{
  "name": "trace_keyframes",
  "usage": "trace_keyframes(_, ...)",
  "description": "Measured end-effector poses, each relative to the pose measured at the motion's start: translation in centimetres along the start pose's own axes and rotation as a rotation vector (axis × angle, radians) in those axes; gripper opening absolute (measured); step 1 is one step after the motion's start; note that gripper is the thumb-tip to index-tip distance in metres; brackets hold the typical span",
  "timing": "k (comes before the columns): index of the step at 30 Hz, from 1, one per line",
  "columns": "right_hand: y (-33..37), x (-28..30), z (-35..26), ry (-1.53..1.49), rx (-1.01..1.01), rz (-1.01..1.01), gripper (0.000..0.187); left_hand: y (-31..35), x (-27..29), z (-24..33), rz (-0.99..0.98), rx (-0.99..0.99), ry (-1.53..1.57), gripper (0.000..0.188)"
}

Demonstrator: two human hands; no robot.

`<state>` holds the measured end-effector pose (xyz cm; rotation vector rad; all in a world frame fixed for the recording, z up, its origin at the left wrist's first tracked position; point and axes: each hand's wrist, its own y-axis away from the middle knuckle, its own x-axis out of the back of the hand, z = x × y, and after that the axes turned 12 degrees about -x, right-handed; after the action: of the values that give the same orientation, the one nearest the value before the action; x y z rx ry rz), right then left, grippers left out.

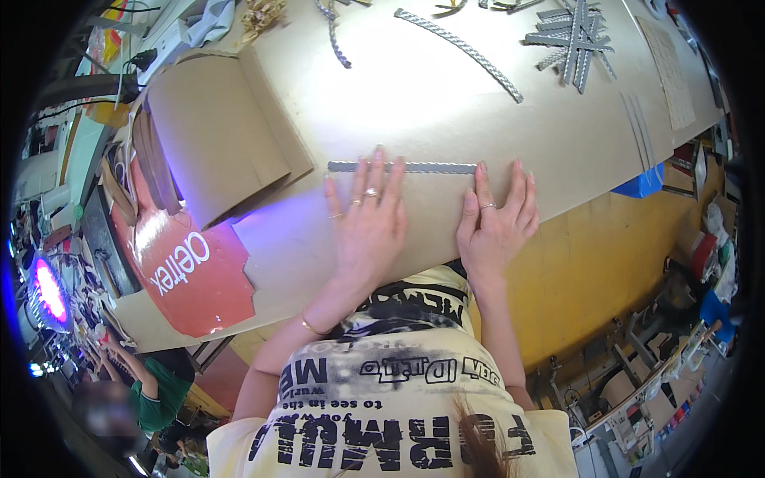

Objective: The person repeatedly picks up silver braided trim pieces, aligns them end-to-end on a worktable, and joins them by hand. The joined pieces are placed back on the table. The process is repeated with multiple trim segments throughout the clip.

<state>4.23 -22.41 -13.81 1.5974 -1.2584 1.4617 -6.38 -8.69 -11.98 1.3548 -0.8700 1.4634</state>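
A narrow grey strip with a pale braided edge (438,168) lies straight across the brown work table (574,167) in front of me. My left hand (368,211) rests flat over its left half, fingers spread and pressing on it. At the strip's right end, my right hand (498,215) touches it with the index fingertip. The other fingers of that hand are stretched out on the table, with the thumb beside the index finger. Farther off lies a longer, slightly curved braided strip (462,52), and a heap of similar grey strips (574,40) is at the far right.
A large brown cardboard piece, curved over (215,135), stands left of my left hand. Below it is a red printed sheet (191,275). Thin rods (637,127) and a blue box (641,183) are at the right edge. Another person in a green top (163,390) is at lower left.
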Motion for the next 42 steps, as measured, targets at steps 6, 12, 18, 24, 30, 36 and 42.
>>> trace_keyframes(6,-0.1,0.3,0.1,-0.053,-0.005,-0.017,0.034,2.1,-0.5,-3.2,0.074,0.087,0.068,0.065)
trace_keyframes(12,0.2,-0.1,0.1,-0.108,-0.012,0.004,0.036,2.3,-1.3,-3.8,0.181,0.062,0.238,0.071)
trace_keyframes(18,0.5,0.1,-0.2,-0.233,0.102,0.151,0.04,2.8,-1.9,-4.0,0.244,0.059,0.317,0.072)
trace_keyframes(24,-1.5,0.5,-3.9,-0.303,0.337,0.072,0.039,2.8,-1.7,-4.1,0.267,0.034,0.328,0.071)
trace_keyframes(30,-2.8,0.7,-4.9,-0.282,0.354,-0.164,0.024,3.0,-1.8,-4.2,0.349,0.047,0.445,0.069)
trace_keyframes(36,-3.0,2.1,-5.6,-0.392,0.161,-0.362,0.02,3.0,-0.2,-3.7,0.563,0.142,0.888,0.065)
trace_keyframes(42,-2.8,6.8,-7.2,-0.925,-0.051,-0.636,0.017,0.9,5.4,-3.6,0.567,0.331,1.823,0.048)
